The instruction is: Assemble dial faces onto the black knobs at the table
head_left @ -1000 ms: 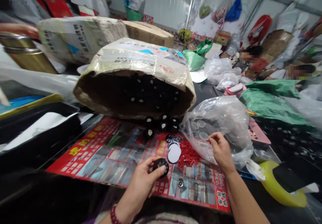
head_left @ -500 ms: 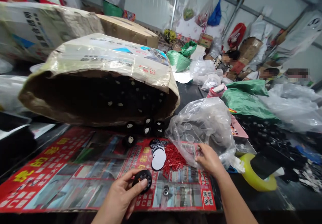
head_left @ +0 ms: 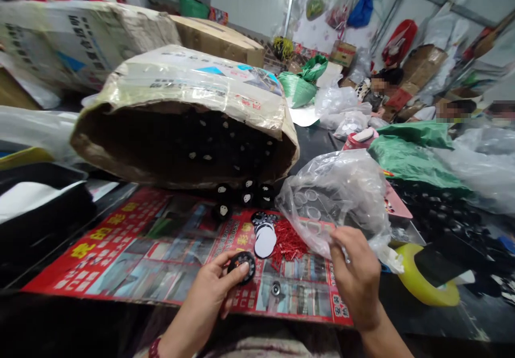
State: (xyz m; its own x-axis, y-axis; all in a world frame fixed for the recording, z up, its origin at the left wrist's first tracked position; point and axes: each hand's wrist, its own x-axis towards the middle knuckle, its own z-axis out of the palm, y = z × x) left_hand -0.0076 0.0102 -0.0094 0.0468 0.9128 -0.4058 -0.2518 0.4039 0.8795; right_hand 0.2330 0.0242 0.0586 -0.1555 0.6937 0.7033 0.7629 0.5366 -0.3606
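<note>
My left hand (head_left: 209, 299) pinches a round black disc (head_left: 242, 266) above a red printed poster (head_left: 120, 250) on the table. My right hand (head_left: 356, 272) is closed at the mouth of a clear plastic bag (head_left: 338, 197) that holds several clear round covers; something small and clear seems to be between its fingers. Between the hands lie a stack of white and black discs (head_left: 265, 237), a heap of small red pieces (head_left: 287, 242) and a small metal part (head_left: 276, 288).
A big cardboard carton (head_left: 193, 106) lies on its side, open toward me, with several black round parts spilling out (head_left: 241, 194). A yellow tape roll (head_left: 426, 288) lies right. Green bags (head_left: 410, 159), more boxes and seated people fill the back.
My right hand has drawn back out of the clear bag toward me. The left hand keeps the black disc in the same place.
</note>
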